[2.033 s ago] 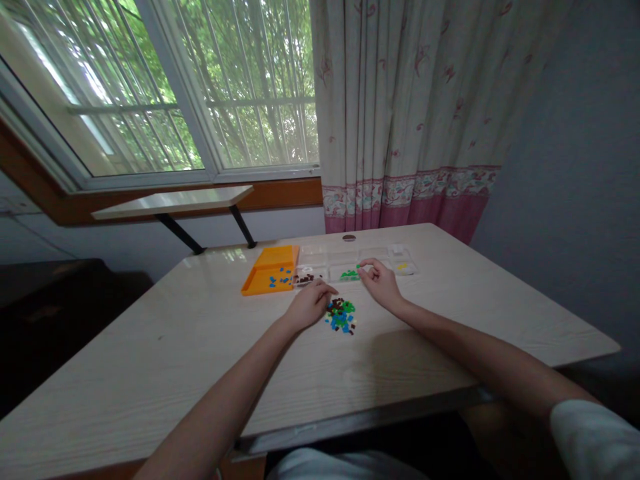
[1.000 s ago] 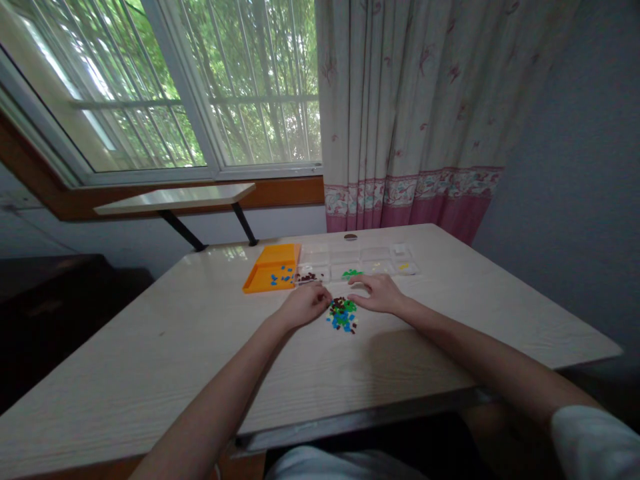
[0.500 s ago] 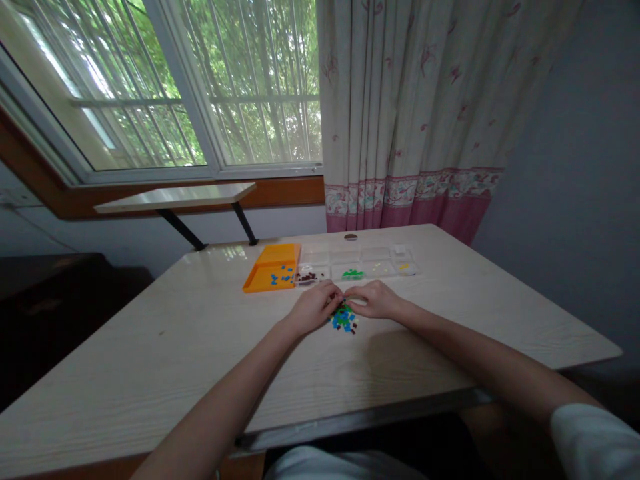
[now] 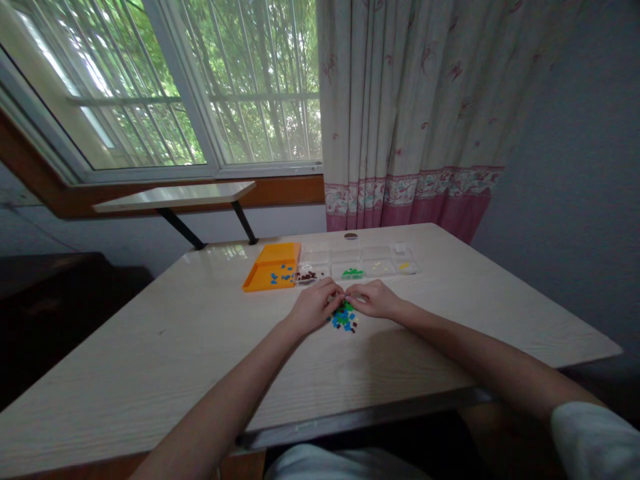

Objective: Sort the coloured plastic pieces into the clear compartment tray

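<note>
A small pile of mixed blue, green, dark brown and pale pieces [image 4: 343, 319] lies on the table. Just above its far side, my left hand [image 4: 315, 303] and my right hand [image 4: 374, 299] meet with their fingertips together. Both hands are closed in a pinch; whatever is between the fingers is too small to make out. Behind them, an orange tray [image 4: 255, 283] holds several blue pieces. A clear divided box [image 4: 345, 252] beside it has brown pieces [image 4: 307, 277], green pieces [image 4: 353, 273], pale pieces and yellow pieces [image 4: 404, 266] in separate compartments.
The pale wooden table [image 4: 200, 360] spreads out on both sides of my arms. A small raised shelf [image 4: 180, 195] on black legs stands at its far left corner. A round dark spot [image 4: 351, 236] sits near the back edge, under the curtain [image 4: 400, 120].
My right fingertips have drawn slightly closer to my left ones above the pile. The trays have not moved.
</note>
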